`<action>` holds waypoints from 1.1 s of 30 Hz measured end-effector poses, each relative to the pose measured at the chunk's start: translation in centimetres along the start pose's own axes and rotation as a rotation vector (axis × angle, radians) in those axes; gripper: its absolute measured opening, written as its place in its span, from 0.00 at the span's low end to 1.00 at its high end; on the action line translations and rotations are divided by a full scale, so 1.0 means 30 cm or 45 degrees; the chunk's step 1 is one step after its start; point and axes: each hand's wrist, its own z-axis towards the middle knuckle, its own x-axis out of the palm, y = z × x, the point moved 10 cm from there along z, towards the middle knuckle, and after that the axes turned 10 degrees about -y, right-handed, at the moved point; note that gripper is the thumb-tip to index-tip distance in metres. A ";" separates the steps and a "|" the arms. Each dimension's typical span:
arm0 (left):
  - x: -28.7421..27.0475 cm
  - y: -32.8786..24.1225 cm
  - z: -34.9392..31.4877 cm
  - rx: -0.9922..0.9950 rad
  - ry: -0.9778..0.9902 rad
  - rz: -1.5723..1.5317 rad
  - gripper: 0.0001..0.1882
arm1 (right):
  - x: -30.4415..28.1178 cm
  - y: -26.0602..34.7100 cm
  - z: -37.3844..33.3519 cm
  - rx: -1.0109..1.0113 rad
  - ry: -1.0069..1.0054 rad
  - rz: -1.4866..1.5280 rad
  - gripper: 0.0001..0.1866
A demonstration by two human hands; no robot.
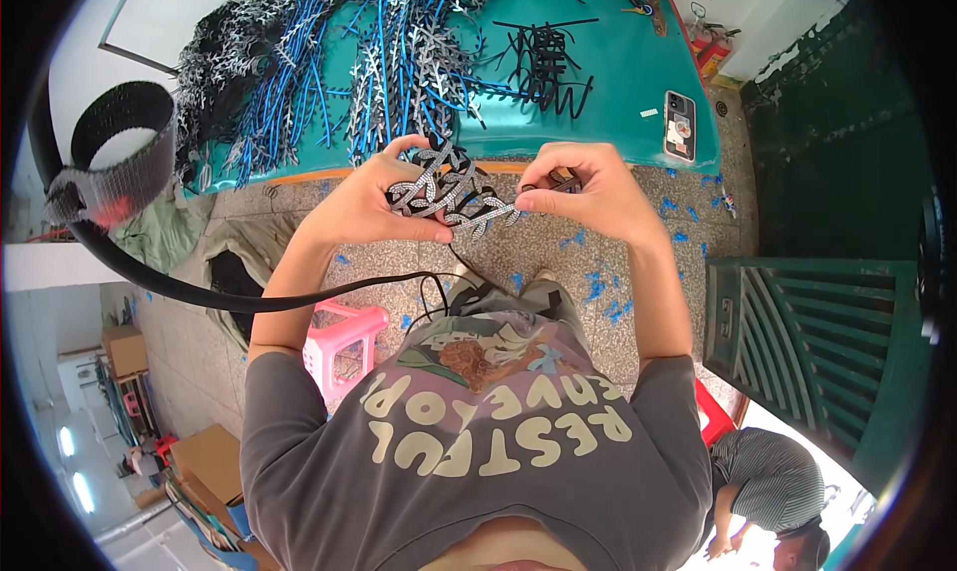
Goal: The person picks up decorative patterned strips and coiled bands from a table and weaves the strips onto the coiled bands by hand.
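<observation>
Green sheeting covers the table point(628, 97), where silver leaf-patterned strips point(369, 112) and blue strips point(289, 82) lie heaped toward the left and middle, with a small tangle of black strips point(543, 67) to their right; that sorting perhaps separates the kinds. Just off the near edge, above the floor, the left hand point(364, 202) wraps loosely around a sparkly leafy bundle point(439, 187), thumb below and fingers above, probably so the strands don't spread. The right hand point(593, 187) pinches the bundle's right end narrowly between thumb and fingertip, apparently drawing it taut, with dark strip pieces point(563, 180) tucked in its curled fingers. One phone point(680, 127) lies at the table's right end, presumably out of the way. Counted: two hands, one bundle, one phone, one pink stool point(341, 347), one bent-over co-worker point(773, 481); the overlapping strips defy counting.
</observation>
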 end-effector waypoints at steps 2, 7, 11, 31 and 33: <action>0.004 -0.012 0.001 0.023 0.019 0.004 0.11 | 0.002 0.006 0.008 -0.023 0.003 -0.021 0.06; 0.012 -0.041 -0.004 0.104 0.066 0.004 0.11 | 0.020 0.010 0.022 0.020 0.051 -0.079 0.07; 0.018 -0.051 -0.007 0.120 0.099 -0.012 0.12 | 0.036 -0.005 0.029 0.023 0.073 -0.069 0.07; 0.077 0.161 0.002 -0.307 0.388 -0.263 0.26 | 0.148 0.002 0.026 -0.236 0.291 -0.599 0.11; 0.102 0.199 -0.007 -0.707 0.365 -0.009 0.24 | 0.175 0.027 0.027 -0.344 0.263 -0.810 0.10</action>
